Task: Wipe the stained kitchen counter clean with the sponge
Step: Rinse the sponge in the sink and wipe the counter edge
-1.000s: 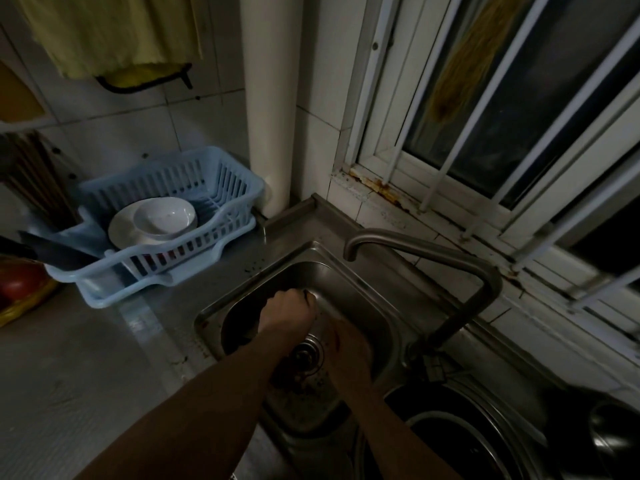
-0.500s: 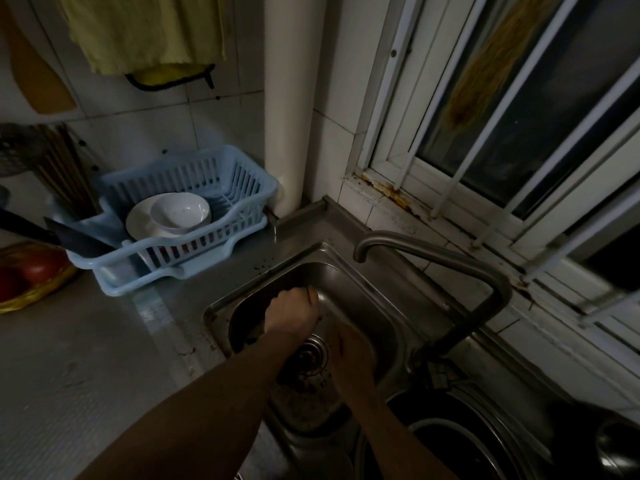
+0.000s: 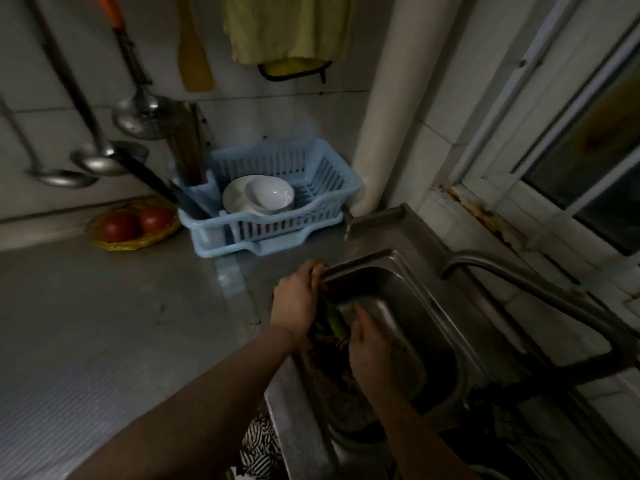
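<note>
The left hand (image 3: 296, 306) sits at the near-left rim of the sink, fingers curled over the upper end of a soft green-and-yellow sponge (image 3: 335, 322). The right hand (image 3: 372, 355) lies just beside it, inside the basin, with its fingers against the sponge's other side. Blur hides whether that hand grips the sponge or only touches it. The sponge stands tilted between the two hands, over the left wall of the stainless steel sink (image 3: 426, 306) and not on the table.

A curved grey metal faucet (image 3: 519, 275) arches over the sink from the right. To the left of the sink spreads the grey ribbed metal table (image 3: 121, 323), with a few dark specks near the sink's edge.

At the back of the table, against the tiled wall, stands a light blue slatted plastic dish rack (image 3: 332, 168) holding a white ceramic bowl (image 3: 272, 195) and a white plate (image 3: 232, 199). Its left compartment carries dark chopsticks (image 3: 188, 147) and a black-handled knife (image 3: 149, 174) that leans out to the left. Left of the rack sits a yellow woven basket (image 3: 131, 242) with two red tomatoes (image 3: 119, 226).

On the wall hang steel ladles (image 3: 100, 162), a perforated steel skimmer (image 3: 145, 119), a wooden spatula (image 3: 194, 57) and a yellow-green cloth (image 3: 284, 26). A white round pipe (image 3: 391, 98) runs up the corner, and a white-framed window (image 3: 571, 150) fills the right side.
</note>
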